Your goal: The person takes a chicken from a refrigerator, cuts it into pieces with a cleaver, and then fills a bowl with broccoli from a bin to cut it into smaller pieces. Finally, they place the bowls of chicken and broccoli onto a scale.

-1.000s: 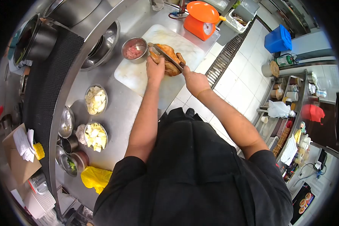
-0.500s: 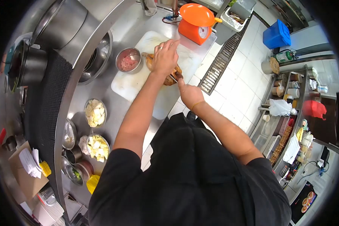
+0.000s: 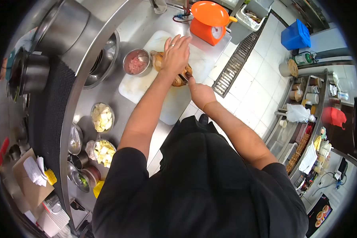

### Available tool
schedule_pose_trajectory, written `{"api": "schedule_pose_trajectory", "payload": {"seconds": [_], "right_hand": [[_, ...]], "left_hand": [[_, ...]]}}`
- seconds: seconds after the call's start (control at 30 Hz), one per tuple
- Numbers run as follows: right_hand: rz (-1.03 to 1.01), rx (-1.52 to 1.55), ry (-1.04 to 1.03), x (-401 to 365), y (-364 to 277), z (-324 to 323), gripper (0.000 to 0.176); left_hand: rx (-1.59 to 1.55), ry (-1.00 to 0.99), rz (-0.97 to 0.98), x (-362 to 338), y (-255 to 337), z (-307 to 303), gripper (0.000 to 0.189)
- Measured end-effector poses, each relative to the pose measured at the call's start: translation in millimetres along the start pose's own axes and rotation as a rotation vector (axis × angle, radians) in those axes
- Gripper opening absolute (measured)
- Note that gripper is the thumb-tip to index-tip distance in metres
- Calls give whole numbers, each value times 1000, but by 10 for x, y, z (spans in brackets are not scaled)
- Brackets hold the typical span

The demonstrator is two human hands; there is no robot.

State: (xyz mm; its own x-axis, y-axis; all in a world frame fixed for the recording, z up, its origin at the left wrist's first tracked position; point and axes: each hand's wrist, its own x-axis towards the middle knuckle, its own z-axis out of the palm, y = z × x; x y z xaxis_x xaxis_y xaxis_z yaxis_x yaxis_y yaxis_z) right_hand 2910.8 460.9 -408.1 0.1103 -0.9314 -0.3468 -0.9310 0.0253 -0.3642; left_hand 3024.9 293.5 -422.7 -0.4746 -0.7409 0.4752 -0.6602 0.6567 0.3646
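A browned roast chicken (image 3: 157,61) lies on the white cutting board (image 3: 137,85), partly covered by my left hand (image 3: 176,54). That hand rests on top of it with the fingers stretched out and a ring on one of them. My right hand (image 3: 202,95) is closed round the handle of a knife, at the board's near right side. Only a little of the knife's blade (image 3: 183,77) shows, right at the chicken; the handle is hidden in my fist. Left of the chicken, a metal bowl (image 3: 125,63) of pink minced meat stands at the board's edge.
An orange kitchen scale (image 3: 204,31) stands beyond the board. Bowls of cut pale vegetables (image 3: 102,118) sit on the steel counter (image 3: 127,123) to the left, under a raised shelf (image 3: 53,103) with pots. A floor grate (image 3: 242,53) runs along the tiles at right.
My left fingers have spread a little and lifted at the tips over the chicken. My right hand stays at the chicken's near side with the knife. The whole view has shifted slightly.
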Motion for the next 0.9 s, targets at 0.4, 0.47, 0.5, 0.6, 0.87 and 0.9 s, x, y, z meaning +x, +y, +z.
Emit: {"api": "schedule_pose_trajectory", "payload": {"seconds": [0.4, 0.47, 0.5, 0.6, 0.87, 0.9], "right_hand": [[-3, 5, 21, 34, -115, -156, 18], [8, 16, 19, 119, -128, -163, 19], [14, 23, 8, 145, -121, -107, 19], [14, 22, 28, 186, -26, -114, 19], [-14, 48, 56, -116, 125, 66, 19], [-14, 63, 57, -187, 210, 74, 21]], "left_hand": [[76, 188, 40, 192, 372, -584, 45], [63, 108, 76, 192, 400, -368, 45], [33, 68, 53, -24, 305, -10, 45], [-78, 37, 115, -21, 303, 151, 47], [-161, 439, -452, -830, 404, -443, 41], [-145, 378, -592, -1086, 473, -416, 48]]}}
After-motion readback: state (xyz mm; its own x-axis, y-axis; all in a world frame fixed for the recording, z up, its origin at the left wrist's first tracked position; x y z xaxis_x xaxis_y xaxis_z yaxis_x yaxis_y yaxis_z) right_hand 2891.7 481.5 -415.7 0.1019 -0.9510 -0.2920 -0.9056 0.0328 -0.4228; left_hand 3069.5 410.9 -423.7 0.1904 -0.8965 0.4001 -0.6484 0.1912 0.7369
